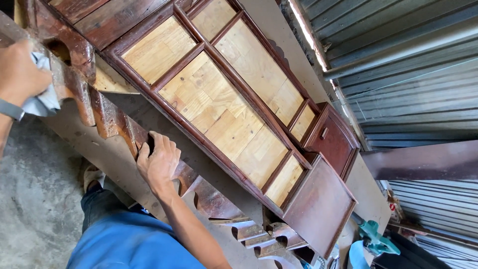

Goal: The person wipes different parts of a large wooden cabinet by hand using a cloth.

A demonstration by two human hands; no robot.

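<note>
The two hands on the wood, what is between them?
In the head view, between the left hand, which holds a pale cloth, and the right hand runs the dark, glossy scalloped wooden edge of the cabinet. Nothing else lies there.

Your arms are bare from the hands up as far as the picture shows, with no sleeves in sight. Around the wrist of your left hand (pixel 17 74) sits a narrow grey band, like a watch strap. Your right hand (pixel 159 162) carries no ring, glove or band. Lower down you wear bright blue cloth, then dark trousers beneath it, and a light-coloured sandal on one foot.
</note>
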